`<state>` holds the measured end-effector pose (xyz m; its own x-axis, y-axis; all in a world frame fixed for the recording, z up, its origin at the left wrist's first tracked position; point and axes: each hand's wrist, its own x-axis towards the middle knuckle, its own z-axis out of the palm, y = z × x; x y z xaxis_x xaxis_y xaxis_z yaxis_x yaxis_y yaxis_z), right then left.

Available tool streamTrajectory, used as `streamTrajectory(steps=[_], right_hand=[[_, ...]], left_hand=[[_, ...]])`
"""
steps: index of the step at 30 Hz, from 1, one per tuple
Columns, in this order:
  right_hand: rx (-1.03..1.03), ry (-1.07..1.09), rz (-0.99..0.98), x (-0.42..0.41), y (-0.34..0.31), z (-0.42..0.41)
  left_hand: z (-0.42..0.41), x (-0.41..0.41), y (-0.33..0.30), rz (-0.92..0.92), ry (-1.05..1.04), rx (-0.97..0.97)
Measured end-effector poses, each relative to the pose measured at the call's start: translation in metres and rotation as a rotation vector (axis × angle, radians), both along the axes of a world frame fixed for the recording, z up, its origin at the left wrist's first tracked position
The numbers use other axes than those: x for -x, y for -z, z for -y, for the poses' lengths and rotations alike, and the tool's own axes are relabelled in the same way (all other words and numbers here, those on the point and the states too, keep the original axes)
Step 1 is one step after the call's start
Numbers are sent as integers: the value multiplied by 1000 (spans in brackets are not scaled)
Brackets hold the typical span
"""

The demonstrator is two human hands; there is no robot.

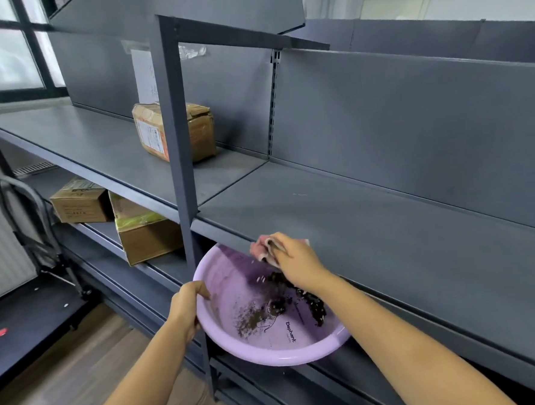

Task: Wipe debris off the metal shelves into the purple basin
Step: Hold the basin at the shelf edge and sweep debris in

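We hold the purple basin (pixel 268 312) by its left rim with left hand (pixel 188 304) fingers curled, tucked under the metal shelf (pixel 387 235) edge so debris (pixel 297 300) swept by the right hand (pixel 298 260), gripping a pink cloth (pixel 264 248), drops inside.

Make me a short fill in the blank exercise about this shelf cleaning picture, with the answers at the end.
1. The left hand grips the rim of the ____ basin.
2. The right hand holds a pink ____ at the shelf edge.
3. Dark ____ lies inside the basin.
4. A taped cardboard box sits on the shelf to the ____ of the basin.

Answers: purple; cloth; debris; left
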<state>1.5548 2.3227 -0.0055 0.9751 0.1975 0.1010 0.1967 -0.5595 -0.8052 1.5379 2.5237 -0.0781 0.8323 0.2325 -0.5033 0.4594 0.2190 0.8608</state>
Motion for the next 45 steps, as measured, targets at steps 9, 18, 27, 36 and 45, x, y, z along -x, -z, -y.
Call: streamTrajectory(steps=[9, 18, 27, 36, 45], right_hand=[[-71, -38, -50, 22, -4, -5], [85, 161, 148, -1, -37, 68], [397, 158, 81, 18, -7, 28], [273, -36, 162, 45, 7, -6], [284, 409, 207, 50, -27, 96]], left_hand=[[13, 8, -12, 31, 41, 1], [15, 3, 0, 63, 84, 14], [22, 5, 6, 46, 90, -1], [19, 8, 6, 26, 133, -43], [36, 21, -9, 31, 108, 5]])
